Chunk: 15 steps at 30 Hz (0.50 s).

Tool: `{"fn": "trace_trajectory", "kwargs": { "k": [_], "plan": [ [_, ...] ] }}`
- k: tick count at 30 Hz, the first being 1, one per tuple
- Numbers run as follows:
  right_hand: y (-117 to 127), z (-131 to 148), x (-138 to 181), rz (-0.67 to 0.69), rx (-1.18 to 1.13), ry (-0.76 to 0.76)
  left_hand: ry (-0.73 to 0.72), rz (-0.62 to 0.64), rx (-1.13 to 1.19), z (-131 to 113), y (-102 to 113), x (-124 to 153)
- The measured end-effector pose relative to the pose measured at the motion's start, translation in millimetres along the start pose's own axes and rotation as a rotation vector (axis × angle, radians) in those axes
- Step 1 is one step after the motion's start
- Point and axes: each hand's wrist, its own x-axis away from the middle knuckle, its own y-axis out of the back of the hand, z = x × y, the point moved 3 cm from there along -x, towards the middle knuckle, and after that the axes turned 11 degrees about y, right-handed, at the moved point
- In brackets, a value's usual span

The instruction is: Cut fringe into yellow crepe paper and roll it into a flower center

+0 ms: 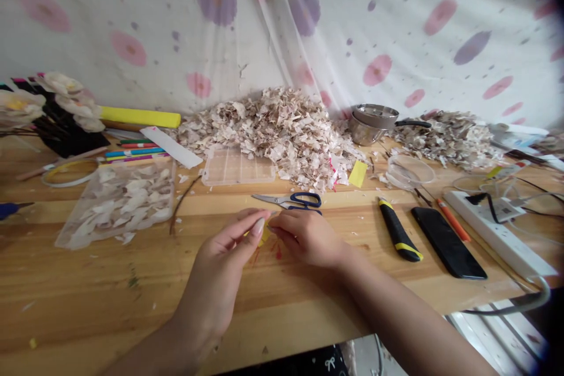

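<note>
While left hand (222, 261) and right hand (311, 238) pinch small piece (274, 213), long axis unclear.

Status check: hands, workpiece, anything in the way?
Left hand, right hand: close together, grips unclear. Yellow scrap between them, partly hidden. Scissors lie just beyond, possible obstruction.

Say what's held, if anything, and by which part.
Cannot tell: left hand and right hand pinch close together, hiding any held thing and its gripped part.

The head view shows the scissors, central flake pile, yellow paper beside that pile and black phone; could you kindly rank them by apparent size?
Central flake pile
Black phone
Scissors
Yellow paper
</note>
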Motion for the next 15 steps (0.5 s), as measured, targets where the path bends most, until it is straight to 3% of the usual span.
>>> {"fn": "trace_trajectory", "kwargs": {
  "k": [5,9,13,15],
  "plan": [
    [0.8,0.2,-0.8,0.002,-0.024,0.0,-0.078,0.028,-0.181,-10.6,-3.5,3.6],
    [2.5,0.8,-0.8,-0.029,-0.055,0.001,-0.192,0.127,-0.404,-38.0,-12.2,13.4],
    [2.0,0.1,-1.0,-0.011,-0.046,-0.009,-0.579,0.095,-0.622,-63.4,-1.5,39.3],
    [1.0,-0.5,-1.0,0.017,-0.036,-0.014,-0.906,0.161,-0.772,-59.7,11.8,54.2]
  ]
}}
